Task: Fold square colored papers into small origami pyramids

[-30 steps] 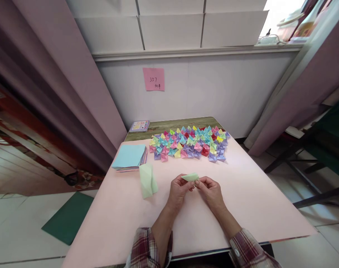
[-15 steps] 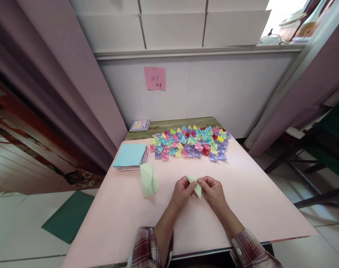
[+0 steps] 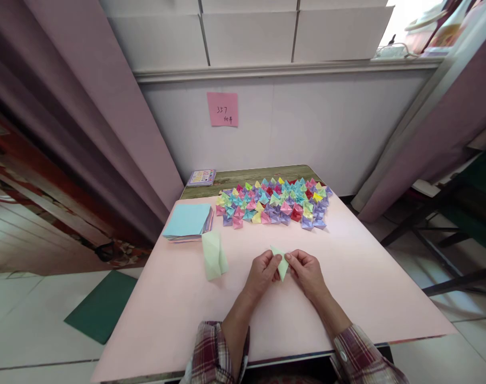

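A pale green folded paper (image 3: 282,268), small and pointed at the bottom, is pinched between my two hands above the pink table cover. My left hand (image 3: 264,271) grips its left side, with the thumb on its front face. On the right edge, my right hand (image 3: 307,268) closes its thumb and fingers. The fingertips behind the paper are partly hidden. To the left of my hands lies a creased light green sheet (image 3: 213,257), partly folded and raised from the cover.
Many small colourful folded paper pieces (image 3: 273,205) cover the table's far part. A stack of square paper (image 3: 188,220), light blue on top, sits at the left. Behind it lie booklets (image 3: 202,177). A pink note (image 3: 223,109) is stuck on the wall.
The green folded paper has turned slightly between my fingers, its lower point shifting a little left. The left thumb sits a bit higher. The camera view has moved slightly.
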